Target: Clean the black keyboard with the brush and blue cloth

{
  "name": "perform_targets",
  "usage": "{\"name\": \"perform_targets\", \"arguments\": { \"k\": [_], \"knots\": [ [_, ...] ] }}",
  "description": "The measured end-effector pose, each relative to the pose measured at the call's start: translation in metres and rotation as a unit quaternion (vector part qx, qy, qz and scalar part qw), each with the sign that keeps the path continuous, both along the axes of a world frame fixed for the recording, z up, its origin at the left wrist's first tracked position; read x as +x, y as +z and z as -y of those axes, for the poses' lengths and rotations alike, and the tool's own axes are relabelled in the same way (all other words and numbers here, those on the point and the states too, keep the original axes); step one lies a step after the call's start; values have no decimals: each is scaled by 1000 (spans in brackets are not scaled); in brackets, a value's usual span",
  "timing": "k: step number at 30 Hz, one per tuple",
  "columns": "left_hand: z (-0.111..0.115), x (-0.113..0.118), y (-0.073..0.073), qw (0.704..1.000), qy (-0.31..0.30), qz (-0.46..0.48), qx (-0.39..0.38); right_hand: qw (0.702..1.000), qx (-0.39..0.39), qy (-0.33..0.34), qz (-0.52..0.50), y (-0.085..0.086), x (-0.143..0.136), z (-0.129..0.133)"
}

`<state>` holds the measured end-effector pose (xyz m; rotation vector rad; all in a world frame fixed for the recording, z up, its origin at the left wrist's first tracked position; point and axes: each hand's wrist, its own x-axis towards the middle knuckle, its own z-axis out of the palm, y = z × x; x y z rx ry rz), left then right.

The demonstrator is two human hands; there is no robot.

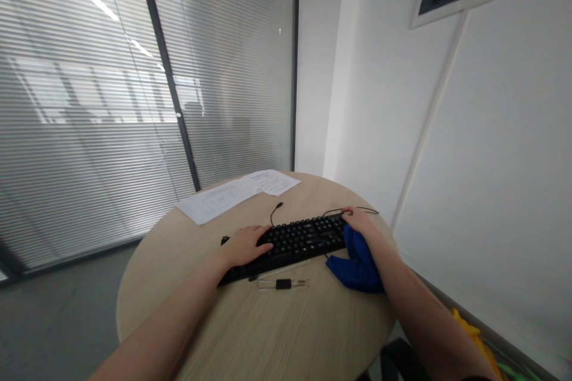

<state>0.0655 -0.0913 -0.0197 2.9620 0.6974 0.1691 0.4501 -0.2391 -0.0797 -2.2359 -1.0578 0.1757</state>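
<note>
A black keyboard lies at a slant on the round wooden table. My left hand rests flat over its left part, thumb apart on the keys and fingers toward the back edge. At the far right corner, my right hand has its fingers closed over the keyboard's edge; its thumb is hidden. Beneath my right forearm a crumpled blue cloth touches the keyboard's right end. A thin pale stick with a dark tip lies along the front edge. Closer to me is a small black block with clear loops.
Behind the keyboard, a short black cable with a plug sticks up, and a thin cord curves at the right. Printed papers lie at the table's back left. A white wall stands close on the right; yellow material is below.
</note>
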Motion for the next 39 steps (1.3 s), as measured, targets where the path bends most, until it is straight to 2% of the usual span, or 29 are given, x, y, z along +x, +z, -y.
{"name": "perform_targets", "arguments": {
  "k": [10,15,30,39],
  "knots": [
    [1,2,0,1000,-1,0,3,1000,3,-4,13,-5,4,-3],
    [0,1,-1,1000,1,4,-2,999,11,8,31,-2,3,-2],
    [3,1,3,1000,8,-6,2,999,28,11,-31,2,2,4],
    [0,1,-1,1000,2,0,-7,999,30,8,5,6,-4,5]
  ]
}}
